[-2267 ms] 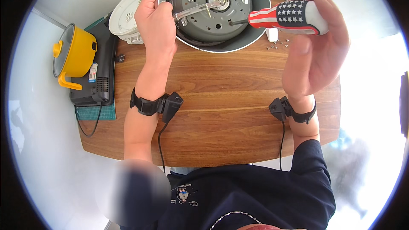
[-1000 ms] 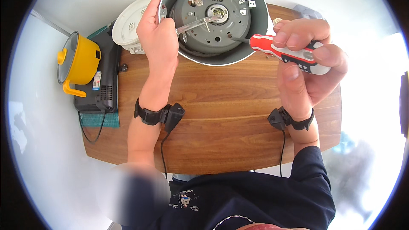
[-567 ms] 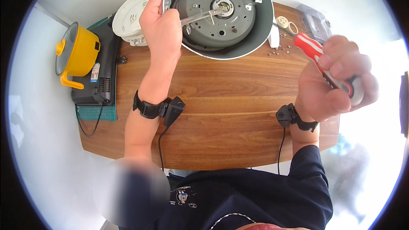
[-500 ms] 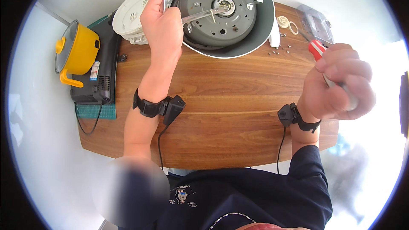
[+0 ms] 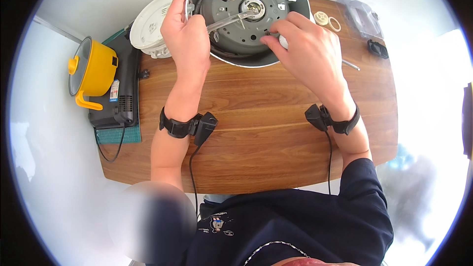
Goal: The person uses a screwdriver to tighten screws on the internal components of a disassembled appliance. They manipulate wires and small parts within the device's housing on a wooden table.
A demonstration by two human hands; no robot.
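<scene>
An appliance shell [image 5: 249, 63], round with a white rim and grey inside, lies tipped at the far middle of the table. Inside it sits a grey metal base [image 5: 231, 34] with holes, brackets and a clear strip running to its centre. My left hand [image 5: 186, 39] is closed on the shell's left rim. My right hand [image 5: 313, 51] reaches over the right rim, its thumb and index fingertips close together at the base. A screwdriver [image 5: 351, 64] lies across that palm, its metal shaft sticking out to the right. Whether the fingertips pinch anything small cannot be made out.
At left, a yellow pot [image 5: 101, 71] stands on a black appliance [image 5: 127, 59] over a green mat [image 5: 120, 135]. A white round cover [image 5: 150, 27] leans beside the shell. Far right are a cream cap [image 5: 320, 18], a ring [image 5: 334, 24], a clear tray [image 5: 362, 17] and a black part [image 5: 377, 49].
My right hand has moved left from the table's right side into the shell, and the screwdriver has turned so its shaft points right. My left hand keeps hold of the rim.
</scene>
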